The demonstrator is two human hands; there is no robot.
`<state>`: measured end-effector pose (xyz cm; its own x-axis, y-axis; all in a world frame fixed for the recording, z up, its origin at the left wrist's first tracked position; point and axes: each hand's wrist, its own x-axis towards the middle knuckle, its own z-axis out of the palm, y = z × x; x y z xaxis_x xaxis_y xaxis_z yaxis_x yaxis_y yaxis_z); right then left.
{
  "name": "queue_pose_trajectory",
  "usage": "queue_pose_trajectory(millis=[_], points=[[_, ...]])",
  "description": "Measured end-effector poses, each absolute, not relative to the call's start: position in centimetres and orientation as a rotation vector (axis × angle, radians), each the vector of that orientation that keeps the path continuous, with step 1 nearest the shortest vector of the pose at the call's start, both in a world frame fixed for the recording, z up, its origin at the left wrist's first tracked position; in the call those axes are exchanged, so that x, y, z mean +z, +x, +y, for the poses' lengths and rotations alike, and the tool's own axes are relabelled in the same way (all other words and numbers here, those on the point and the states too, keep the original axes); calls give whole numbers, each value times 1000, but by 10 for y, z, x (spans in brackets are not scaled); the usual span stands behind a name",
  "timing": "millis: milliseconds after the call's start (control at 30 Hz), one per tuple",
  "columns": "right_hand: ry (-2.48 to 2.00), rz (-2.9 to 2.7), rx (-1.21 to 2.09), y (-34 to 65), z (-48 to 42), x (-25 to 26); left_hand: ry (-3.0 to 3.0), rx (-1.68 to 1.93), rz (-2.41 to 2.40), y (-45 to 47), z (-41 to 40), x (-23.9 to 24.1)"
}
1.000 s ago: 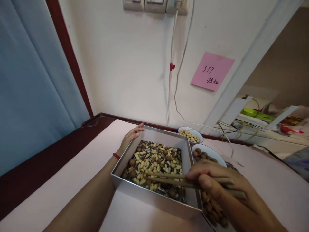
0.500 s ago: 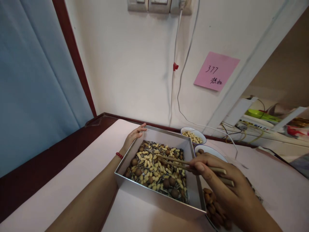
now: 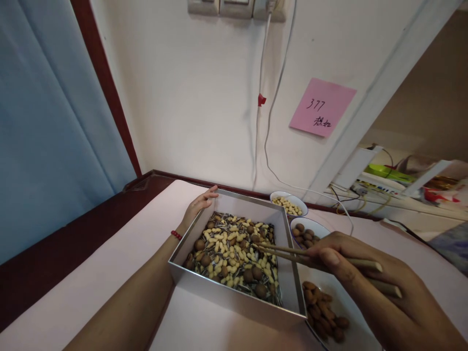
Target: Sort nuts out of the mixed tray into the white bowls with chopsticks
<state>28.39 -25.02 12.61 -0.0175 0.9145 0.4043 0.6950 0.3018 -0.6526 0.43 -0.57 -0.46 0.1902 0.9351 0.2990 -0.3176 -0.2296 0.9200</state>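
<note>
A grey rectangular box [image 3: 234,295] on the pink table holds a mix of peanuts, striped sunflower seeds and round brown nuts [image 3: 234,251]. My left hand [image 3: 199,202] rests against the box's far left corner, fingers curled on the rim. My right hand [image 3: 365,273] grips a pair of wooden chopsticks [image 3: 283,252]. Their tips reach over the box's right side, just above the mix. I cannot tell whether anything is pinched between the tips.
Right of the box stand a small white bowl of peanuts [image 3: 288,202], a bowl of round brown nuts [image 3: 307,234] and a white plate of almonds [image 3: 325,312]. White cables [image 3: 270,122] hang down the wall. A pink sticky note [image 3: 321,107] is behind.
My right hand has pulled back to the right, and the chopstick tips moved from the box's middle to its right side. The left hand stayed put.
</note>
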Motion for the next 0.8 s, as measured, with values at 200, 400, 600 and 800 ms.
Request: queue_pose_trajectory(millis=[200, 400, 600, 800], points=[[-1496, -1932, 460, 282, -247, 124, 1281, 1335, 674, 4, -4, -5], [-1533, -1919, 457, 277, -237, 122, 1286, 1328, 664, 3, -2, -6], [-1509, -1861, 487, 284, -244, 122, 1289, 1330, 668, 3, -2, -7], [-1471, -1626, 432, 274, -255, 131, 1284, 1342, 690, 4, -2, -5]])
